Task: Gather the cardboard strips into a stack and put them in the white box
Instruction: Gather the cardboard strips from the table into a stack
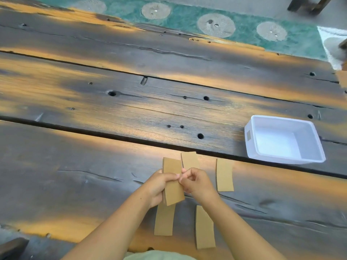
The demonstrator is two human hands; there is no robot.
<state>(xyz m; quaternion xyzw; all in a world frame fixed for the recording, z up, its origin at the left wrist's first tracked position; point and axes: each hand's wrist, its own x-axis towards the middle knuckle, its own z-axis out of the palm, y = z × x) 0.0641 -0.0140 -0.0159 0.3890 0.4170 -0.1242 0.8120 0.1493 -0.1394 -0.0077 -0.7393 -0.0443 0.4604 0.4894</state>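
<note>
while the left hand (157,186) keeps its grip closed around a small stack of cardboard strips (173,182), the thumb lies across the front of the stack and the other fingers are behind it. the stack is lifted above the tabletop (93,166) and stands almost upright, a little tilted. the right hand (197,182) is just beside it, with the fingers curled and the fingertips (183,175) touching the right edge of the stack; i cannot tell if this grip holds a strip or only presses on the edge.

four strips lie flat on the dark wooden tabletop around the hands: one strip (189,159) just behind the right hand, partly hidden by it, one strip (224,175) to the right of the right hand, one strip (164,220) under the left wrist, and one strip (205,228) under the right forearm.

the white box (308,136) stands open further to the right, well apart from the strips, and nothing is seen inside it.
</note>
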